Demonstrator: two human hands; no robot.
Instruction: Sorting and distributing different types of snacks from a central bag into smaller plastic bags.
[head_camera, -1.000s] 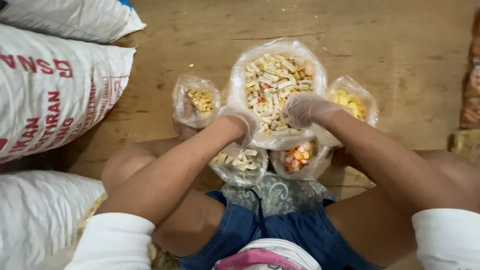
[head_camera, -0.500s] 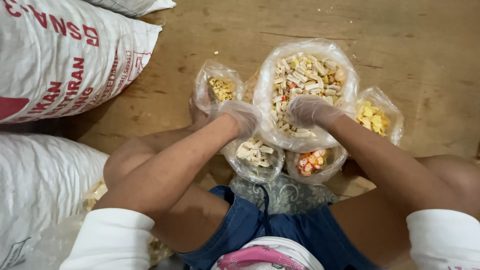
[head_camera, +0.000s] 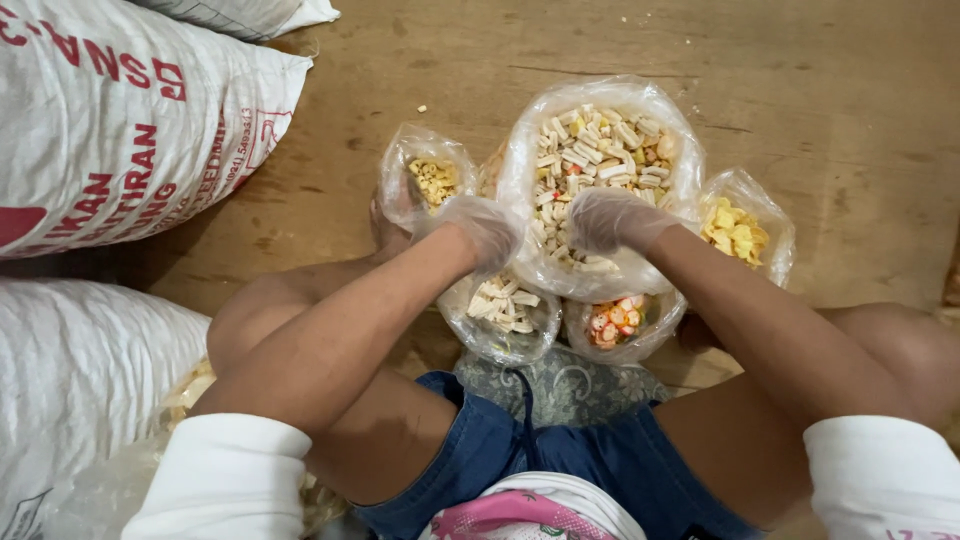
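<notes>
1. My left hand (head_camera: 482, 232) wears a thin clear glove and is closed on the near-left rim of the big clear bag (head_camera: 600, 180); my right hand (head_camera: 612, 218), gloved the same way, is curled over the near-right rim of that bag, gripping the plastic.
2. The big bag stands open on the wooden floor (head_camera: 820, 90) just past my knees, filled with pale stick-shaped crackers mixed with a few coloured pieces.
3. Four smaller bags crowd it: one of small yellow bits (head_camera: 430, 180) to the left; one of yellow chips (head_camera: 738, 232) to the right; one of pale sticks (head_camera: 505, 310) and one of orange-and-white pieces (head_camera: 618, 322) tucked under its near side, touching it.
4. White woven sacks (head_camera: 120, 140) lie well apart on my left.
5. Risks as I judge them: the plastic is thin and the gloves slick, so the rim could slip and the bag slump; a pull on one side could tip crackers onto the floor; the neighbours stand so close that a nudge could topple them and mix the kinds.
</notes>
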